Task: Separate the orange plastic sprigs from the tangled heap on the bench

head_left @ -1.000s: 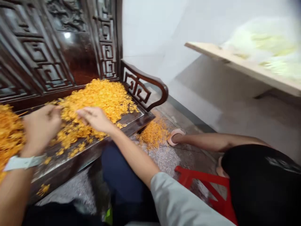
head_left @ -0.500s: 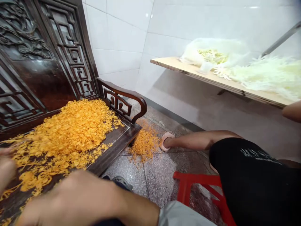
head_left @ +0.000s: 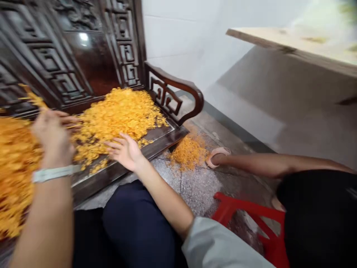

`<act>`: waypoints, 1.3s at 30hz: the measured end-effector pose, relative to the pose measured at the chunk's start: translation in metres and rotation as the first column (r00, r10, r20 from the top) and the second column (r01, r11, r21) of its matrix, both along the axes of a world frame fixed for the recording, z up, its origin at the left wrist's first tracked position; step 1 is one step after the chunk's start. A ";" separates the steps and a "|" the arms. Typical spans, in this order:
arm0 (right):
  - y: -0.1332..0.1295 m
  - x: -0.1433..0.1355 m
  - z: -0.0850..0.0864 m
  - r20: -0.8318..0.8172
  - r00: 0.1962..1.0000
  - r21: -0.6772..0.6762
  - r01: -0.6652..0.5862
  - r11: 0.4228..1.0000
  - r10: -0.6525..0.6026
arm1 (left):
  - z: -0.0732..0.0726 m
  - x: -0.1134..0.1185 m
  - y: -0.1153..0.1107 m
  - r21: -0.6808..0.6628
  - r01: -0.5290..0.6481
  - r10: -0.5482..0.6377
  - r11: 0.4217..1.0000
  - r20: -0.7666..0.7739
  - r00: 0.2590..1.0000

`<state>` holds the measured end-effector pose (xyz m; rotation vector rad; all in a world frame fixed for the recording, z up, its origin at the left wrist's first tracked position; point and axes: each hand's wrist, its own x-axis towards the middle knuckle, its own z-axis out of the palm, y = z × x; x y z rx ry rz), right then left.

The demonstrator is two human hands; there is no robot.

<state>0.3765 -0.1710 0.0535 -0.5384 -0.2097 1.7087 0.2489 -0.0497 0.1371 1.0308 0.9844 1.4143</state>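
My left hand, with a pale band at the wrist, is raised beside the bench back. Its fingers are closed around a thin orange plastic sprue, whose ends stick out on both sides; motion blurs it. Palm up with fingers spread, my right hand holds nothing and hovers by the near side of a heap of small orange plastic pieces. The heap lies on the seat of a dark carved wooden bench. A second orange heap spreads at the left, partly behind my left forearm.
Thin orange scraps lie on the floor by the bench end. A person's leg stretches in from the right, near a red plastic stool. A wooden board bearing pale pieces juts out at upper right. The bench armrest curves upward.
My view has swung left, bringing the second heap into sight. My left hand now shows clearly, raised with the sprue. My right hand has moved from the lower left to beside the heap, fingers spread.
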 end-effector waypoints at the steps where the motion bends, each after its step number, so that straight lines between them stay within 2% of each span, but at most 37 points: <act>1: -0.009 -0.010 -0.013 -0.013 0.997 -0.088 0.071 0.994 -0.072 | -0.008 0.002 -0.001 -0.004 -0.046 0.046 0.999 0.010 0.999; 2: -0.017 -0.017 -0.024 0.002 0.994 -0.121 0.110 0.987 -0.111 | -0.015 0.003 -0.003 -0.018 -0.059 0.059 0.998 0.015 0.998; 4: -0.032 -0.024 -0.041 0.095 0.968 -0.104 0.242 0.965 -0.233 | -0.026 0.003 -0.008 -0.066 0.009 -0.006 0.998 0.035 0.999; 6: -0.041 -0.023 -0.046 0.258 0.881 -0.032 0.419 0.908 -0.397 | -0.032 -0.001 -0.015 -0.094 0.088 -0.077 0.992 0.112 0.991; 7: -0.042 -0.020 -0.045 0.367 0.795 0.025 0.510 0.860 -0.482 | -0.034 -0.004 -0.019 -0.104 0.116 -0.099 0.988 0.151 0.984; 9: -0.039 -0.012 -0.039 0.582 0.545 0.204 0.620 0.757 -0.604 | -0.036 -0.012 -0.025 -0.144 0.171 -0.142 0.975 0.195 0.970; 10: -0.034 -0.008 -0.035 0.664 0.408 0.311 0.611 0.728 -0.627 | -0.036 -0.015 -0.026 -0.175 0.194 -0.156 0.965 0.211 0.965; 11: -0.027 -0.005 -0.030 0.722 0.292 0.399 0.565 0.722 -0.627 | -0.036 -0.018 -0.027 -0.207 0.216 -0.167 0.954 0.233 0.958; 12: -0.020 -0.004 -0.026 0.758 0.224 0.448 0.505 0.738 -0.613 | -0.035 -0.020 -0.027 -0.232 0.238 -0.172 0.943 0.271 0.947; 13: -0.012 -0.004 -0.023 0.779 0.217 0.451 0.457 0.766 -0.588 | -0.034 -0.022 -0.026 -0.245 0.258 -0.172 0.934 0.324 0.930; 14: -0.006 -0.007 -0.021 0.791 0.273 0.412 0.423 0.807 -0.548 | -0.032 -0.023 -0.025 -0.249 0.277 -0.167 0.928 0.387 0.907; 16: 0.004 -0.016 -0.018 0.744 0.519 0.251 0.365 0.896 -0.420 | -0.029 -0.026 -0.023 -0.233 0.306 -0.153 0.923 0.510 0.847; 18: 0.005 -0.029 -0.019 0.595 0.759 0.113 0.248 0.962 -0.265 | -0.028 -0.029 -0.020 -0.210 0.315 -0.132 0.926 0.600 0.789; 19: 0.002 -0.035 -0.020 0.525 0.828 0.090 0.177 0.980 -0.197 | -0.029 -0.032 -0.019 -0.205 0.315 -0.122 0.927 0.629 0.767; 20: -0.002 -0.040 -0.020 0.481 0.863 0.096 0.120 0.988 -0.152 | -0.029 -0.034 -0.018 -0.203 0.315 -0.113 0.927 0.650 0.751; 22: -0.012 -0.046 -0.020 0.500 0.858 0.149 0.045 0.988 -0.115 | -0.032 -0.039 -0.015 -0.208 0.300 -0.087 0.931 0.670 0.737; 25: -0.023 -0.046 -0.014 0.648 0.758 0.210 -0.085 0.974 -0.074 | -0.037 -0.043 -0.014 -0.192 0.266 -0.070 0.945 0.673 0.736; 28: -0.021 -0.043 -0.007 0.715 0.697 0.237 -0.180 0.955 -0.047 | -0.039 -0.039 -0.018 -0.153 0.290 -0.118 0.945 0.667 0.736; 30: -0.014 -0.043 -0.005 0.744 0.664 0.263 -0.182 0.947 -0.079 | -0.038 -0.033 -0.025 -0.151 0.343 -0.169 0.927 0.649 0.742; 32: -0.007 -0.045 -0.006 0.770 0.614 0.302 -0.108 0.947 -0.176 | -0.036 -0.028 -0.031 -0.159 0.398 -0.218 0.904 0.628 0.747; 34: -0.003 -0.047 -0.010 0.762 0.569 0.346 0.046 0.937 -0.309 | -0.034 -0.027 -0.034 -0.153 0.423 -0.247 0.893 0.620 0.745; 37: -0.008 -0.049 -0.020 0.704 0.532 0.370 0.291 0.882 -0.470 | -0.038 -0.032 -0.029 -0.142 0.386 -0.221 0.911 0.621 0.752; 39: -0.016 -0.050 -0.027 0.693 0.465 0.390 0.402 0.829 -0.551 | -0.043 -0.036 -0.023 -0.164 0.334 -0.175 0.928 0.601 0.780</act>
